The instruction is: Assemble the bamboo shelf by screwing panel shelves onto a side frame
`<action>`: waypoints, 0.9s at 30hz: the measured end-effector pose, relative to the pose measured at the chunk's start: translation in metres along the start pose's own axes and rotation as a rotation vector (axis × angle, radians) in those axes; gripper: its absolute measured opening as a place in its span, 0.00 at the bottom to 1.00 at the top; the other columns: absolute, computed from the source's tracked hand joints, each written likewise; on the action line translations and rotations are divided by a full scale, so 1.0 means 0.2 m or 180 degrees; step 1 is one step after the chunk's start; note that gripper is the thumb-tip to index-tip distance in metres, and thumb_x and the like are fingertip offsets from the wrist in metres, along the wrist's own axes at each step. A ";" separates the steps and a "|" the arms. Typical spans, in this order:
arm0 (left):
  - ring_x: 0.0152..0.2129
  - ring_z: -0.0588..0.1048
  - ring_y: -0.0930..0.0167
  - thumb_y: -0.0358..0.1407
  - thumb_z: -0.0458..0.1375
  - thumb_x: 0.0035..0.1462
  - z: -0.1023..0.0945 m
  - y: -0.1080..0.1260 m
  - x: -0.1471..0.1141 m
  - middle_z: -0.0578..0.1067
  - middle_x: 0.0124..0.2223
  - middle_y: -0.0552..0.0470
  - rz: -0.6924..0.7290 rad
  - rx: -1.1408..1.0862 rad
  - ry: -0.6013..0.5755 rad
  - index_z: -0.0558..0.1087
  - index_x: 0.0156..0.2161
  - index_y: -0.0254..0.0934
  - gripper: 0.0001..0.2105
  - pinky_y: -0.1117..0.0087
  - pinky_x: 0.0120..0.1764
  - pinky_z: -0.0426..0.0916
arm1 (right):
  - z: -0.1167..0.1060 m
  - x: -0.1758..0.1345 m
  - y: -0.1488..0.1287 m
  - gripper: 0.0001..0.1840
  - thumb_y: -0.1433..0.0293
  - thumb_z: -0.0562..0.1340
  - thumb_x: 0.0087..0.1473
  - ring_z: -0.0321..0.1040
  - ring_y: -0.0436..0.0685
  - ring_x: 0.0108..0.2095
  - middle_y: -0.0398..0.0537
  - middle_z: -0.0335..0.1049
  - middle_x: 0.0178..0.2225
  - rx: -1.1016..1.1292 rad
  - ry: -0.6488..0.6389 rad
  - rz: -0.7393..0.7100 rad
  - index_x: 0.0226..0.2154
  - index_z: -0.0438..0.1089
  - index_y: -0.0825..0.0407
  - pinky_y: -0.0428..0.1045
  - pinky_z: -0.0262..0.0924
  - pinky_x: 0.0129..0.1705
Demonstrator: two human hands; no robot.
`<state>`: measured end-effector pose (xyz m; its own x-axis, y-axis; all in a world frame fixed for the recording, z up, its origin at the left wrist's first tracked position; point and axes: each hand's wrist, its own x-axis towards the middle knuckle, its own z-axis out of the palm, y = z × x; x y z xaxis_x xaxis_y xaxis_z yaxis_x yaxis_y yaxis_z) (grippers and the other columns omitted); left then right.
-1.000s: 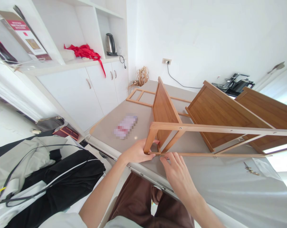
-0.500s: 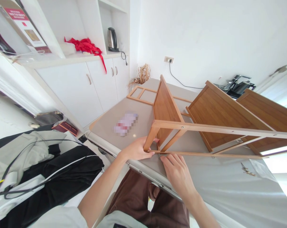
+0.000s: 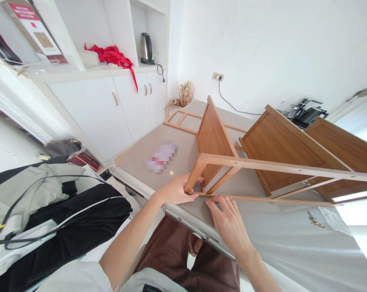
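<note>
A wooden shelf unit (image 3: 265, 164) lies on its side on the table, its brown panels (image 3: 219, 136) standing up between two side frames. At its near left corner, my left hand (image 3: 174, 190) is closed round the end of the frame, with a fingertip showing inside the corner. Just right of it, my right hand (image 3: 230, 217) pinches against the outer face of the lower rail (image 3: 247, 198). Between those fingertips shows a bit of a small grey metal piece (image 3: 205, 198); its kind is mostly hidden. Several loose screws (image 3: 315, 220) lie on the table to the right.
The grey table (image 3: 137, 162) carries a pixelated paper (image 3: 162, 157) and a clear plastic bag (image 3: 333, 219). A black kettle (image 3: 312, 115) stands behind the shelf unit. Dark clothes and a white power strip (image 3: 25, 239) lie at left. White cabinets (image 3: 86, 109) line the back left.
The view has shifted very slightly. Both hands stay at the same corner, and my right fingers have shifted a little against the rail.
</note>
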<state>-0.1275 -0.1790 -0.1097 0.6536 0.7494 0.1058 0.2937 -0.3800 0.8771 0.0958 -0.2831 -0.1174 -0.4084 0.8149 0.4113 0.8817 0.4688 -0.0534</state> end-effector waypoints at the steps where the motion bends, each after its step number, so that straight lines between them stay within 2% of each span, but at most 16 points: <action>1: 0.32 0.79 0.72 0.35 0.63 0.54 0.00 0.00 0.00 0.78 0.52 0.51 0.0000 0.0002 0.0001 0.69 0.61 0.44 0.28 0.70 0.41 0.72 | 0.00 0.00 0.00 0.13 0.80 0.55 0.63 0.63 0.60 0.40 0.53 0.68 0.39 -0.0041 -0.0004 -0.0001 0.44 0.73 0.54 0.55 0.57 0.45; 6: 0.32 0.79 0.72 0.34 0.63 0.54 0.00 0.01 0.00 0.79 0.48 0.51 -0.0009 0.0000 -0.0003 0.69 0.61 0.43 0.28 0.70 0.41 0.72 | 0.00 0.01 0.00 0.14 0.80 0.56 0.63 0.62 0.60 0.40 0.53 0.67 0.39 -0.0178 -0.0042 -0.0002 0.44 0.74 0.54 0.55 0.56 0.45; 13: 0.33 0.79 0.72 0.34 0.63 0.54 -0.01 0.01 0.00 0.79 0.50 0.50 -0.0002 -0.0069 0.0006 0.70 0.59 0.42 0.26 0.71 0.40 0.72 | -0.01 0.02 -0.01 0.15 0.80 0.54 0.63 0.60 0.60 0.39 0.53 0.65 0.38 -0.0238 -0.0046 0.0001 0.44 0.74 0.54 0.55 0.56 0.44; 20: 0.34 0.79 0.71 0.34 0.63 0.54 -0.01 0.01 0.00 0.80 0.47 0.51 -0.0002 -0.0064 -0.0004 0.69 0.60 0.41 0.27 0.71 0.41 0.71 | -0.01 0.02 -0.02 0.14 0.80 0.54 0.63 0.59 0.60 0.39 0.52 0.64 0.37 -0.0188 -0.0031 0.0012 0.43 0.73 0.53 0.55 0.55 0.43; 27: 0.33 0.79 0.72 0.33 0.63 0.53 -0.01 0.01 0.00 0.78 0.53 0.51 0.0047 -0.0099 -0.0012 0.69 0.59 0.43 0.27 0.71 0.41 0.72 | -0.02 0.03 -0.03 0.14 0.80 0.54 0.63 0.59 0.60 0.38 0.52 0.64 0.37 -0.0169 -0.0045 0.0057 0.44 0.73 0.54 0.54 0.55 0.42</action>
<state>-0.1286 -0.1794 -0.1061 0.6602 0.7419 0.1171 0.2622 -0.3738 0.8897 0.0891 -0.2824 -0.1120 -0.3956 0.8278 0.3977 0.9000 0.4358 -0.0119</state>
